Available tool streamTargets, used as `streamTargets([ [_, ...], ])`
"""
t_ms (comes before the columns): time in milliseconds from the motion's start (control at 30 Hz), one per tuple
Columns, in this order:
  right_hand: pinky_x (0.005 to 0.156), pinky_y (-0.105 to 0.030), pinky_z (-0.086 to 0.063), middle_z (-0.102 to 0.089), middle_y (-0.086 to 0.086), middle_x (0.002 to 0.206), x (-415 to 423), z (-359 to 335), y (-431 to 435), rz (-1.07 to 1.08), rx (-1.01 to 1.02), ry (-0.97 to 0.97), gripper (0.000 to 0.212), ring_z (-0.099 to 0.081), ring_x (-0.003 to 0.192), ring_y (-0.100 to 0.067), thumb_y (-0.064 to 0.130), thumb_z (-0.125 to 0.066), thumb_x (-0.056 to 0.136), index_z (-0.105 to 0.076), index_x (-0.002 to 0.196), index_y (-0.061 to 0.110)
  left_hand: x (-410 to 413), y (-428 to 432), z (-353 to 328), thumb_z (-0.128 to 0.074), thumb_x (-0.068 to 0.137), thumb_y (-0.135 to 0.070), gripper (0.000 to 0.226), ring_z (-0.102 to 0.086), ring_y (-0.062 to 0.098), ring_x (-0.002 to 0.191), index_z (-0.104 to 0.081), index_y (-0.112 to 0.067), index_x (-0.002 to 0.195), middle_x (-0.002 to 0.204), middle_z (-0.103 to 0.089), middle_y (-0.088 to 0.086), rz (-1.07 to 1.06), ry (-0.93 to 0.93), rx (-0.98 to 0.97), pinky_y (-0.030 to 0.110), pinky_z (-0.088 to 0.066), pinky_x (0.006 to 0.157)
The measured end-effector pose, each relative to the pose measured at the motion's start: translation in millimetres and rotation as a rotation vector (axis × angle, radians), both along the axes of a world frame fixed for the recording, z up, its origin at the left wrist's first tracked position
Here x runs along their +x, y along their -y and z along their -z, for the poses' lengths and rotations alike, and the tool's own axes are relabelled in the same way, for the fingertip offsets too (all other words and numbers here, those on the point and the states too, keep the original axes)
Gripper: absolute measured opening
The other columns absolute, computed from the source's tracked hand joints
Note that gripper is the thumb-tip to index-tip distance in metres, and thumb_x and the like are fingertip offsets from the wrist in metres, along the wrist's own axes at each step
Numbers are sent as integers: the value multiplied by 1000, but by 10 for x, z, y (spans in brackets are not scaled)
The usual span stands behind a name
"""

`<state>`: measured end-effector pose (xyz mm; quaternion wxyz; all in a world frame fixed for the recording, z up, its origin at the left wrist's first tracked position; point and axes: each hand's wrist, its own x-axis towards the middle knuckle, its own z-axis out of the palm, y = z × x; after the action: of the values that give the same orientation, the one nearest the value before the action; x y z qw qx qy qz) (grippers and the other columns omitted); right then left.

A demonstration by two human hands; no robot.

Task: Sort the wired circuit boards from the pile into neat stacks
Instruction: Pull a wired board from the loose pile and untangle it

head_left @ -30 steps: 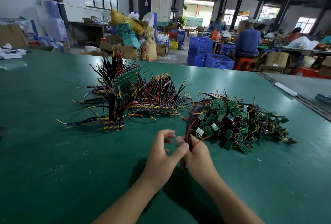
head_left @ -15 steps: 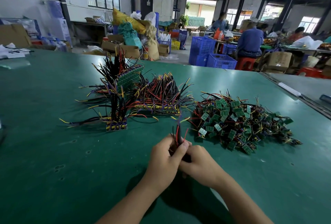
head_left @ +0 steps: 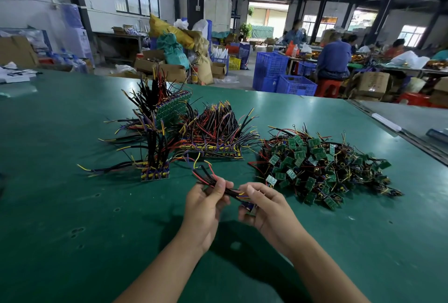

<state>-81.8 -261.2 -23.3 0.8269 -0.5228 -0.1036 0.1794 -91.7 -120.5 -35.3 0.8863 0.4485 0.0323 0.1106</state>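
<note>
One wired circuit board (head_left: 249,207) is held above the green table (head_left: 72,205) between both hands. My left hand (head_left: 206,208) pinches its red and black wires (head_left: 206,178), which fan up and to the left. My right hand (head_left: 264,205) grips the small board end. To the right lies the loose pile of green boards with tangled wires (head_left: 317,164). Sorted stacks stand to the left: a small near stack (head_left: 155,173) with wires upright, a long row (head_left: 213,150) behind it, and a leaning stack (head_left: 172,111) at the back.
The table's right edge (head_left: 397,138) runs diagonally past the pile. Beyond the far edge stand blue crates (head_left: 283,77), cardboard boxes and sacks (head_left: 174,43). Seated people (head_left: 333,60) work at other tables far behind.
My hands pulled one wired board out of the pile and drew apart. The wires, upright half a second ago, now lie stretched leftward between my hands.
</note>
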Motion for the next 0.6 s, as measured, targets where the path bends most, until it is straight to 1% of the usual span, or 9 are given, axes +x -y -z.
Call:
streamTargets([
  [67, 65, -34, -56, -63, -11, 88, 14, 12, 10, -53, 75, -49, 17, -61, 67, -22, 21, -60, 88, -67, 91, 6, 35, -21, 18, -57, 88, -10, 3, -60, 2, 55, -55, -9, 89, 67, -70, -2, 1, -34, -78, 13, -49, 52],
  [133, 70, -36, -58, -64, -11, 88, 34, 20, 47, -114, 109, -95, 12, -66, 73, -25, 19, -65, 88, -69, 89, 8, 62, -41, 38, -56, 89, -8, 2, -60, 2, 55, -56, -9, 89, 68, -70, -1, -6, -45, -92, 13, -49, 52],
  [233, 69, -35, -59, -66, -14, 90, 65, 34, 100, -126, 61, -135, 14, -68, 75, -28, 16, -76, 75, -71, 86, 8, 91, -53, 110, -60, 89, -12, 3, -60, 2, 57, -59, -10, 88, 71, -72, 1, -50, -26, 56, 13, -48, 53],
  [300, 66, -33, -59, -66, -15, 88, 85, 39, 128, -92, 43, -158, 10, -68, 73, -27, 12, -78, 75, -72, 82, 8, 124, -54, 156, -62, 86, -24, 14, -59, 4, 58, -60, -11, 87, 74, -71, 1, -77, -22, 164, 16, -48, 55],
  [367, 63, -30, -60, -66, -15, 86, 114, 20, 166, -38, 66, -168, 4, -67, 70, -27, 9, -72, 77, -72, 80, 6, 177, -72, 191, -59, 88, -36, 21, -56, 6, 56, -59, -15, 88, 72, -67, -4, -114, -79, 238, 21, -48, 56],
  [433, 63, -29, -60, -66, -16, 86, 171, -34, 210, 43, 112, -144, 6, -66, 70, -25, 7, -67, 77, -71, 80, 2, 217, -105, 226, -48, 97, -38, 23, -53, 7, 51, -57, -18, 88, 68, -64, -8, -147, -108, 362, 24, -44, 54],
  [467, 64, -29, -60, -67, -16, 87, 214, -75, 236, 104, 138, -110, 8, -67, 71, -23, 6, -66, 78, -70, 80, 1, 228, -112, 255, -44, 100, -37, 28, -49, 9, 49, -55, -19, 81, 63, -61, -8, -149, -91, 432, 24, -40, 51],
  [533, 68, -28, -59, -70, -14, 88, 333, -186, 314, 267, 159, 0, 8, -69, 76, -20, 6, -64, 79, -70, 80, 1, 224, -95, 295, -48, 99, -35, 38, -34, 10, 49, -42, -25, 63, 52, -42, -10, -133, -34, 587, 24, -30, 49],
  [600, 73, -27, -58, -73, -10, 88, 492, -339, 421, 432, 73, 146, 10, -70, 81, -18, 3, -62, 85, -71, 81, 5, 197, -70, 304, -54, 96, -33, 48, -23, 7, 49, -30, -28, 55, 50, -26, -12, -135, 10, 750, 22, -22, 47],
])
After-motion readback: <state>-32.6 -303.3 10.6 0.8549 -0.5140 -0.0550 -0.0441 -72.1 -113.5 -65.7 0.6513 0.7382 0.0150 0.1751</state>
